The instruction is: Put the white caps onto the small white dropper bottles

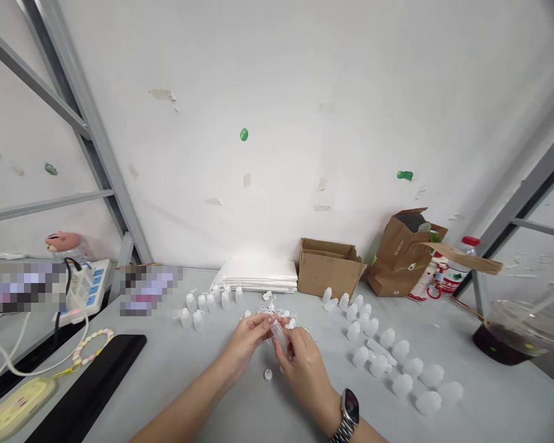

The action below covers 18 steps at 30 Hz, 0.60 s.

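Both hands meet at the middle of the table around a small translucent bottle (279, 335). My left hand (249, 338) pinches its upper end between thumb and fingers. My right hand (303, 360) is closed round its lower part, with a watch on that wrist. Just behind the hands lies a loose pile of white pump heads (272, 306), partly hidden by the fingers. One small white cap-like piece (268, 375) rests on the table below the hands. To the left stand several small bottles with white pumps (211, 301). Several frosted bottles without pumps (388, 337) are spread at the right.
At the wall are a stack of white flat packs (258, 272), a cardboard box (330, 271) and a brown paper bag (394, 258). A lidded drink cup (512, 338) stands far right. A black pad (92, 387), a yellow case (21, 406) and a power strip (85, 292) lie left.
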Available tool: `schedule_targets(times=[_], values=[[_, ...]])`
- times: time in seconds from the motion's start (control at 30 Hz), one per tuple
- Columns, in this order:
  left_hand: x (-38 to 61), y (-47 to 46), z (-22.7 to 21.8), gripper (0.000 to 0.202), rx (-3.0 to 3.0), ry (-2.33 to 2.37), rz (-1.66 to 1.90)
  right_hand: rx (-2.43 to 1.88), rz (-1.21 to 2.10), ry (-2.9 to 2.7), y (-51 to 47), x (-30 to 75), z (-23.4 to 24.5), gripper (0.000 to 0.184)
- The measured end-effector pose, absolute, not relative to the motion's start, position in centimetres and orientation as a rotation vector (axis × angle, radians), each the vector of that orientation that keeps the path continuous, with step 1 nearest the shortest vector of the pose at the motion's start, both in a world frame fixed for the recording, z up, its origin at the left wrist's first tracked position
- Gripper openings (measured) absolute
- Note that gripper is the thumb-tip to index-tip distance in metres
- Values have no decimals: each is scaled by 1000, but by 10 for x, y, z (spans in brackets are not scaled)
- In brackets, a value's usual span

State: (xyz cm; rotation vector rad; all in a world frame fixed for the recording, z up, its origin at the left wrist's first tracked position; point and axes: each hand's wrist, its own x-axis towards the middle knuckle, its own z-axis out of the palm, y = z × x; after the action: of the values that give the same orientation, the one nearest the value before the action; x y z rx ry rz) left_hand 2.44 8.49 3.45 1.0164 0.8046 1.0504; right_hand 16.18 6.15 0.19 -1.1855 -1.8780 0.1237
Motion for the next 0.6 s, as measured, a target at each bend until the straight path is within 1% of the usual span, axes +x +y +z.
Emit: schedule_targets(times=[0.07, 0.13, 0.3, 0.37, 0.47, 0.6], values=[[25, 84, 35, 32, 1018, 794, 1042, -1177, 146, -1882, 60, 162, 4, 15], [25, 84, 35, 31, 1018, 770, 1024, -1207, 292, -1842, 59, 161, 9, 17], [22, 85, 33, 31, 945, 688, 984, -1183, 976, -1578, 61, 158, 21, 26], [22, 86, 33, 30, 899, 631, 975, -1123, 1171, -1483, 65, 159, 23, 29], [20, 86, 36, 28, 873, 559, 979, -1100, 1219, -1424, 68, 161, 23, 30], [20, 85, 37, 28, 840, 553, 997, -1160, 1068, -1462, 66, 162, 21, 26]])
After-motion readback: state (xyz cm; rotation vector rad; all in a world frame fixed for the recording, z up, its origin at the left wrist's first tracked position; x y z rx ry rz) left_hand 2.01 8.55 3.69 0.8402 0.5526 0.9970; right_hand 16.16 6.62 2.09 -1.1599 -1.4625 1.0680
